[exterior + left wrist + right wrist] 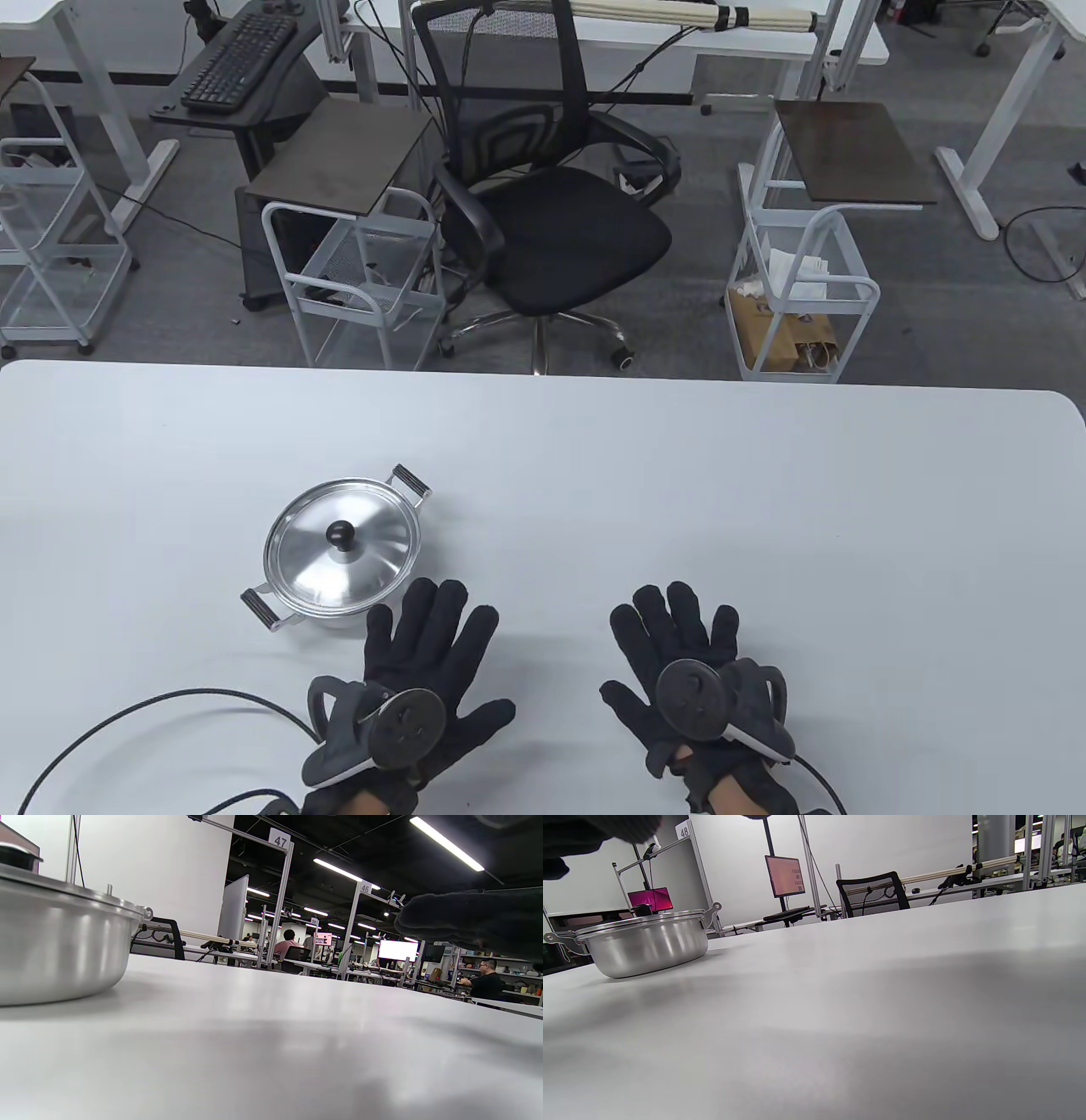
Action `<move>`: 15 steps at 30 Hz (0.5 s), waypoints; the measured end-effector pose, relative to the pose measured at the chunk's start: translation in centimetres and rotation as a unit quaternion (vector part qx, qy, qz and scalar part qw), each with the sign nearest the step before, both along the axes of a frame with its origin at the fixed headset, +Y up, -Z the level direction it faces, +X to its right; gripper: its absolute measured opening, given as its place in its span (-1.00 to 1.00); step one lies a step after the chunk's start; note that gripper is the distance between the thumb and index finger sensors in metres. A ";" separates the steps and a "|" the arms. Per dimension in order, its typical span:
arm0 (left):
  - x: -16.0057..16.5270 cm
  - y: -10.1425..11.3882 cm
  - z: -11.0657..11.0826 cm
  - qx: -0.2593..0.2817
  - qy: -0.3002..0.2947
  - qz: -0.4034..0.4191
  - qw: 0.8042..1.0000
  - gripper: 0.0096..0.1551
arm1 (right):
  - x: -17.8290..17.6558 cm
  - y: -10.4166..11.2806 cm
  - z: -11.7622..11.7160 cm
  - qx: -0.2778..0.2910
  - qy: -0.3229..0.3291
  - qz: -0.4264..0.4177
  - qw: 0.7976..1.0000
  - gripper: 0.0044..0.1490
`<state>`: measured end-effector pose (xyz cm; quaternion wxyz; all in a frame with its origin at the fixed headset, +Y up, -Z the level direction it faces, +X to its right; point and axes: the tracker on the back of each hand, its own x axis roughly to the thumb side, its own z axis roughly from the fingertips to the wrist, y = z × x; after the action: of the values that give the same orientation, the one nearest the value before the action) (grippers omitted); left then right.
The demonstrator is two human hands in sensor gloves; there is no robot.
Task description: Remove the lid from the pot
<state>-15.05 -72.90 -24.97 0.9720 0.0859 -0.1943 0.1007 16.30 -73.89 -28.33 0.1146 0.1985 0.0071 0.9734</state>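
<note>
A steel pot [280,598] stands on the white table [679,475], left of centre, with two black-gripped side handles. Its steel lid [361,564] sits closed on it, with a black knob [342,536] on top. My left hand [428,649] lies flat and empty on the table just in front of and right of the pot, fingers spread, not touching it. My right hand [679,645] lies flat and empty further right. The pot also shows in the left wrist view [55,942] and the right wrist view [645,942].
Black cables [144,713] run over the table at the front left. Behind the table's far edge stand an office chair [543,212] and wire carts [365,280].
</note>
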 end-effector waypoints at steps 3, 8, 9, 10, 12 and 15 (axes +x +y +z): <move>-0.4 1.2 0.1 0.022 0.010 0.009 1.000 0.09 | 0.1 0.2 0.1 0.001 -0.001 -0.015 1.000 -0.03; -3.7 4.5 -0.3 0.072 0.064 0.065 0.993 0.08 | 0.4 0.2 0.1 -0.005 -0.005 -0.019 1.000 -0.03; -4.4 4.8 -0.4 0.075 0.073 0.075 0.992 0.08 | 0.4 0.2 0.1 -0.006 -0.006 -0.020 1.000 -0.04; -5.6 5.2 -0.6 0.079 0.091 0.095 0.988 0.08 | 0.4 0.3 0.1 -0.006 -0.007 -0.023 1.000 -0.04; -8.1 5.6 -0.9 0.085 0.125 0.127 0.980 0.07 | 0.4 0.3 0.1 -0.005 -0.007 -0.026 1.000 -0.04; -11.6 5.2 -1.4 0.073 0.185 0.169 0.965 0.07 | 0.5 0.3 0.1 -0.004 -0.008 -0.028 1.000 -0.04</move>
<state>-26.62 -67.65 -26.37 0.9509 0.2052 -0.0010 0.2318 16.80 -73.60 -28.27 0.1429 0.1901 0.0046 0.9713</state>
